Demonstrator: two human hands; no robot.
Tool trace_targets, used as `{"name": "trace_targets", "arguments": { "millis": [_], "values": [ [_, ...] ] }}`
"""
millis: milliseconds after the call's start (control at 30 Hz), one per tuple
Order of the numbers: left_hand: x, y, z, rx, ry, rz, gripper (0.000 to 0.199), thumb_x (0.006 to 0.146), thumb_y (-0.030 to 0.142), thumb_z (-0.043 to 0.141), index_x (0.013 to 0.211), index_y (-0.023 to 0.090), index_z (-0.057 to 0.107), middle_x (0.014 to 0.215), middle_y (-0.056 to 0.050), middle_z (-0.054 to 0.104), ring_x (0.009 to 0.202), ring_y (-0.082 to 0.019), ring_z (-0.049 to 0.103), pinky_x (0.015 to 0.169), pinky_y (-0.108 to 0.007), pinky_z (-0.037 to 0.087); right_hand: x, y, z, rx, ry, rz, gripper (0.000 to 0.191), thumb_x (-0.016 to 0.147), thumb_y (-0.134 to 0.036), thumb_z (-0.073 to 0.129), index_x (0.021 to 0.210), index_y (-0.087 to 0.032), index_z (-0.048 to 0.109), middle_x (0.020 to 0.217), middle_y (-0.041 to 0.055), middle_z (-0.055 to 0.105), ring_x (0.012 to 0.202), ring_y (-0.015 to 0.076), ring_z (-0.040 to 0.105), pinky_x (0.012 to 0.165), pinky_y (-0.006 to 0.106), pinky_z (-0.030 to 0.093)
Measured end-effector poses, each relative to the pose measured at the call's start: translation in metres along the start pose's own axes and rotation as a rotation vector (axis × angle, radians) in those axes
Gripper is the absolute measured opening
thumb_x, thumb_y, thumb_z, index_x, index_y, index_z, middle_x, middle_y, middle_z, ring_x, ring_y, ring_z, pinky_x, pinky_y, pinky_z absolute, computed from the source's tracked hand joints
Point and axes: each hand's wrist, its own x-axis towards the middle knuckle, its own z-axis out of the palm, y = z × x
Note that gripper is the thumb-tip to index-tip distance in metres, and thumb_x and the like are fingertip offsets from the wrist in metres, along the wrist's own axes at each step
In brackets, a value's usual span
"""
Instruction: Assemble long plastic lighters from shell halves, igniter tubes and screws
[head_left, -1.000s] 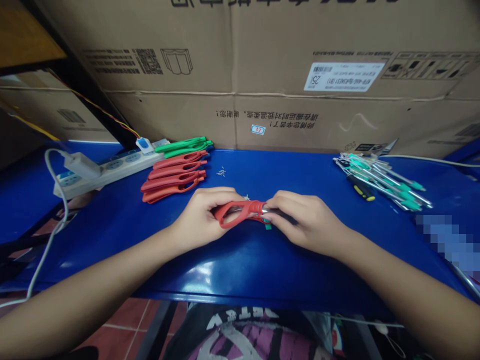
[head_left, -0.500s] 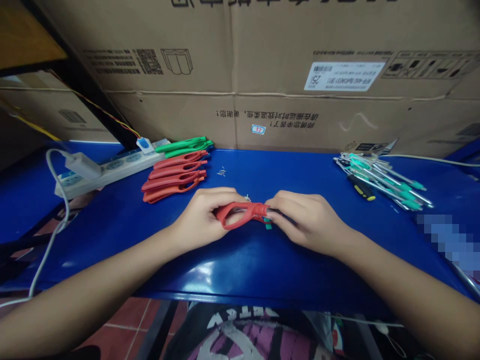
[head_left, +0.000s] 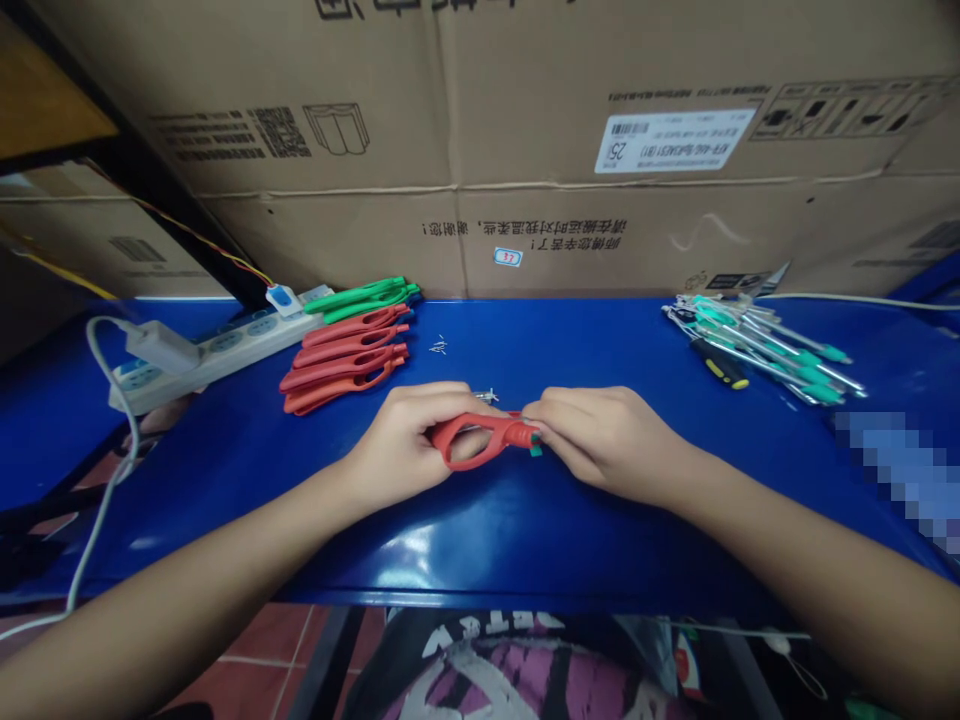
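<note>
My left hand (head_left: 405, 440) is closed round a red plastic handle shell (head_left: 474, 455) with an oval opening, held low over the blue table. My right hand (head_left: 611, 440) is closed, its thumb and fingers pinched at the shell's narrow right end. A small teal piece (head_left: 535, 446) shows at that end, by the right fingertips. What else the right fingers hold is hidden. Just behind the hands lie small metal bits (head_left: 486, 396), partly covered by the left hand.
Several red handle shells (head_left: 341, 365) and green ones (head_left: 364, 298) lie left, beside a white power strip (head_left: 217, 345). Tiny pins (head_left: 438, 346) rest mid-table. At right are metal rods with teal parts (head_left: 780, 350) and a black-yellow screwdriver (head_left: 720, 364). A cardboard box (head_left: 525, 150) stands behind.
The shell has turned slightly, its narrow end tipping down a little. Both hands keep their hold at nearly the same place, and the view has shifted slightly.
</note>
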Motion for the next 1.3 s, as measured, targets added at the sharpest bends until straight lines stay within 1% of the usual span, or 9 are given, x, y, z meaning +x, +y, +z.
{"name": "trace_targets", "arguments": {
  "millis": [133, 233, 500, 733, 900, 967, 1100, 1200, 1300],
  "values": [
    [0.001, 0.000, 0.000, 0.014, 0.016, -0.003, 0.008, 0.089, 0.018, 0.071, 0.095, 0.016, 0.076, 0.075, -0.003, 0.072, 0.064, -0.011, 0.064, 0.058, -0.020, 0.049, -0.002, -0.001, 0.000, 0.127, 0.022, 0.074, 0.021, 0.103, -0.029, 0.048, 0.106, -0.015, 0.064, 0.093, 0.0064, 0.073, 0.076, 0.0159, 0.067, 0.065, 0.027, 0.048],
    [0.001, -0.002, 0.000, 0.007, 0.024, 0.007, 0.010, 0.088, 0.016, 0.072, 0.096, 0.017, 0.077, 0.077, -0.003, 0.072, 0.064, -0.011, 0.063, 0.059, -0.020, 0.049, -0.004, -0.001, 0.000, 0.168, 0.023, 0.117, 0.017, 0.101, -0.029, 0.052, 0.104, -0.016, 0.062, 0.094, 0.0064, 0.073, 0.075, 0.0158, 0.067, 0.065, 0.028, 0.048],
    [0.001, -0.004, -0.001, 0.010, 0.016, 0.015, 0.010, 0.089, 0.017, 0.071, 0.097, 0.017, 0.077, 0.078, -0.004, 0.072, 0.064, -0.011, 0.064, 0.060, -0.020, 0.050, -0.003, 0.002, 0.001, 0.100, -0.042, 0.067, 0.024, 0.105, -0.029, 0.044, 0.104, -0.016, 0.064, 0.093, 0.0052, 0.073, 0.079, 0.0162, 0.067, 0.069, 0.029, 0.047],
    [0.001, -0.004, 0.000, 0.028, -0.035, -0.034, 0.007, 0.089, 0.020, 0.071, 0.089, 0.015, 0.075, 0.072, -0.003, 0.069, 0.062, -0.011, 0.060, 0.058, -0.020, 0.047, -0.003, 0.003, 0.002, 0.037, -0.015, 0.026, 0.026, 0.105, -0.030, 0.044, 0.103, -0.017, 0.067, 0.091, 0.0051, 0.073, 0.082, 0.0175, 0.068, 0.070, 0.029, 0.047],
    [0.001, -0.004, 0.001, 0.016, -0.046, -0.019, 0.006, 0.088, 0.017, 0.071, 0.092, 0.015, 0.075, 0.077, -0.005, 0.072, 0.065, -0.012, 0.063, 0.060, -0.020, 0.049, -0.002, -0.002, 0.002, 0.115, -0.030, 0.102, 0.024, 0.103, -0.031, 0.048, 0.105, -0.016, 0.066, 0.094, 0.0062, 0.073, 0.082, 0.0175, 0.067, 0.069, 0.028, 0.045],
    [0.000, -0.002, 0.002, 0.016, -0.053, 0.038, 0.010, 0.089, 0.016, 0.070, 0.098, 0.015, 0.075, 0.079, -0.005, 0.073, 0.066, -0.012, 0.065, 0.061, -0.021, 0.050, -0.001, -0.004, 0.003, 0.178, -0.056, 0.179, 0.024, 0.100, -0.035, 0.052, 0.097, -0.016, 0.067, 0.089, 0.0060, 0.072, 0.077, 0.0169, 0.065, 0.066, 0.028, 0.043],
    [-0.003, -0.001, 0.007, 0.085, -0.069, 0.129, 0.015, 0.091, 0.015, 0.065, 0.103, 0.015, 0.073, 0.082, -0.007, 0.075, 0.071, -0.015, 0.067, 0.065, -0.024, 0.053, 0.001, -0.006, 0.004, 0.224, -0.128, 0.283, 0.039, 0.098, -0.042, 0.051, 0.069, -0.019, 0.062, 0.065, 0.0014, 0.063, 0.062, 0.0138, 0.054, 0.057, 0.027, 0.033],
    [-0.004, -0.001, 0.011, 0.086, -0.100, 0.085, 0.016, 0.090, 0.017, 0.066, 0.104, 0.015, 0.074, 0.086, -0.008, 0.077, 0.074, -0.016, 0.069, 0.067, -0.025, 0.054, 0.002, -0.004, 0.005, 0.261, -0.152, 0.320, 0.038, 0.093, -0.042, 0.056, 0.063, -0.019, 0.058, 0.061, -0.0005, 0.058, 0.058, 0.0119, 0.050, 0.056, 0.026, 0.028],
    [-0.002, -0.002, 0.013, 0.015, -0.092, -0.036, 0.019, 0.087, 0.024, 0.074, 0.104, 0.016, 0.075, 0.092, -0.008, 0.077, 0.079, -0.016, 0.071, 0.072, -0.025, 0.056, 0.003, 0.001, 0.004, 0.258, -0.158, 0.366, 0.037, 0.088, -0.042, 0.059, 0.059, -0.019, 0.054, 0.059, -0.0014, 0.054, 0.057, 0.0109, 0.048, 0.056, 0.026, 0.026]
  ]
}}
